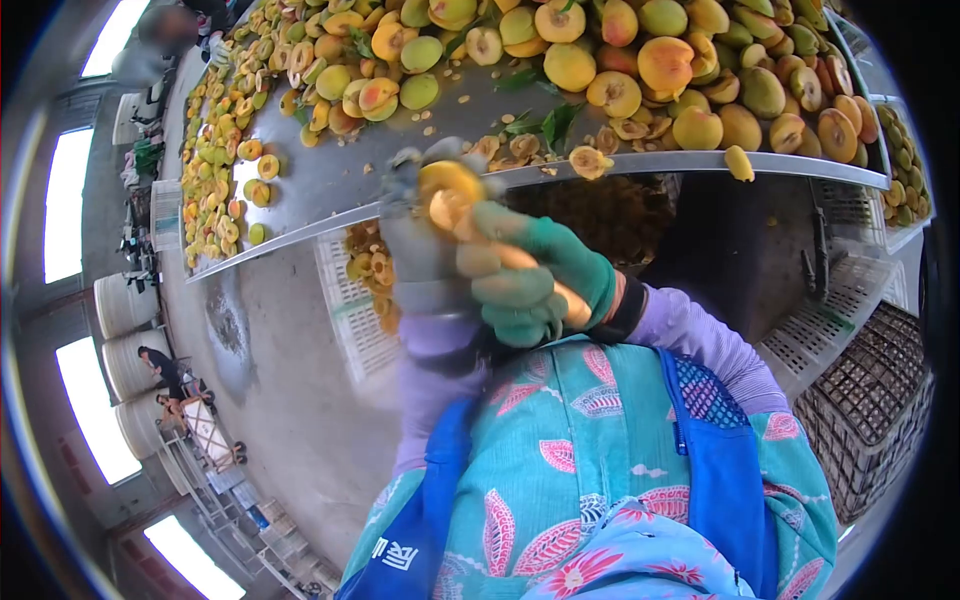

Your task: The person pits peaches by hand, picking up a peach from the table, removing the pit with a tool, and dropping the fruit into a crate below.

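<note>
My left hand (425,245), in a grey glove and smeared by motion, is closed around a cut yellow peach (450,188) in front of the table edge. In a green glove, my right hand (545,265) grips a tool with a pale wooden handle (573,306). Its working end meets the cut side of the peach and is blurred, so its shape cannot be made out. Just beyond my hands, a peach half (590,162) lies on the metal rim, near small pieces of pit and green leaves (558,125).
The metal table (390,150) carries heaps of whole and halved peaches (665,65). Below it stand a white crate (350,310) with fruit pieces and another white crate (825,315). A dark crate (865,385) is at my right. Other people (160,370) are farther off at left.
</note>
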Available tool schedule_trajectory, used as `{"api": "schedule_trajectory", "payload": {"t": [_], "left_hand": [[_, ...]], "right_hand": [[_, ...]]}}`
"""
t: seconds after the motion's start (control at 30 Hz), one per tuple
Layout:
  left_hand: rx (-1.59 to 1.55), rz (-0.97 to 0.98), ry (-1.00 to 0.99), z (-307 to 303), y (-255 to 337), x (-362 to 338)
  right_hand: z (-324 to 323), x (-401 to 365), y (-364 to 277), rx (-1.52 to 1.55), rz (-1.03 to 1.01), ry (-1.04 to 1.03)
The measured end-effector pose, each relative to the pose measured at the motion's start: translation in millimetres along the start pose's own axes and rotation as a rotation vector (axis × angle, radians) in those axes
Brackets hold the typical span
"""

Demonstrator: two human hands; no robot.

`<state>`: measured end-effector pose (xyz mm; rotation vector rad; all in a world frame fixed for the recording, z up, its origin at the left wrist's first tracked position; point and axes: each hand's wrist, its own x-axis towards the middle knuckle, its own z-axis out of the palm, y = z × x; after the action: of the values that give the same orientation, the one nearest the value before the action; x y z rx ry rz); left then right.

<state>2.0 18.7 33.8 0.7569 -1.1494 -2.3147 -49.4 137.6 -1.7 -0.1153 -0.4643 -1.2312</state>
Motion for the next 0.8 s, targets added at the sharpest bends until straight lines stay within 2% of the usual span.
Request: {"api": "schedule_trajectory", "payload": {"t": [0.07, 0.13, 0.2, 0.27, 0.3, 0.37, 0.4, 0.43, 0.5, 0.6, 0.63, 0.7, 0.73, 0.77, 0.8], "left_hand": [[-0.224, 0.009, 0.219, -21.2, 12.5, -11.8], [0.213, 0.099, 0.34, -82.1, 36.0, -17.3], [0.844, 0.02, 0.432, -168.5, 68.6, 1.7], [1.477, 0.129, 0.363, -144.6, 85.4, 23.8], [1.786, 0.186, 0.31, -123.9, 93.4, 36.7], [1.557, 0.172, 0.161, -32.5, 83.4, 68.6], [1.727, 0.095, 0.122, -27.6, 70.3, 106.7], [1.898, 0.021, 0.078, -30.0, 55.0, 149.6], [2.237, 0.089, -0.024, -57.4, 11.7, 220.0], [2.097, -0.008, 0.037, -33.8, 27.8, 206.3], [2.167, -0.113, -0.114, -42.8, 33.8, 205.2], [1.179, -0.275, -0.082, -63.6, 38.0, 170.4], [0.662, -0.241, -0.263, -79.5, 42.3, 141.8], [0.615, 0.008, -0.429, -61.6, 32.7, 99.1], [0.38, -0.074, -0.326, -57.5, 24.9, 86.3]], "right_hand": [[10.3, 1.9, 5.5, 0.008, 0.011, 0.117], [20.9, -5.8, -0.2, -0.036, -0.05, 0.292], [24.2, -19.7, -10.7, -0.203, -0.118, 0.511], [8.0, -31.4, -22.4, -0.135, -0.171, 0.81], [-1.2, -35.9, -26.3, -0.227, -0.2, 0.785], [-2.1, -36.9, -29.0, -0.259, -0.21, 0.726], [0.2, -36.4, -29.8, -0.276, -0.216, 0.695], [5.4, -35.6, -29.0, -0.323, -0.242, 0.766], [20.3, -35.2, -25.9, -0.414, -0.301, 0.908], [36.8, -36.3, -21.8, -0.644, -0.355, 1.034], [27.8, -38.0, -25.7, -0.759, -0.361, 1.078], [25.3, -27.3, -30.5, -1.228, -0.39, 1.207], [14.4, -22.9, -32.4, -1.461, -0.415, 1.182], [3.2, -18.5, -34.1, -1.694, -0.45, 1.169], [3.8, -13.6, -34.3, -1.789, -0.432, 1.168]]}}
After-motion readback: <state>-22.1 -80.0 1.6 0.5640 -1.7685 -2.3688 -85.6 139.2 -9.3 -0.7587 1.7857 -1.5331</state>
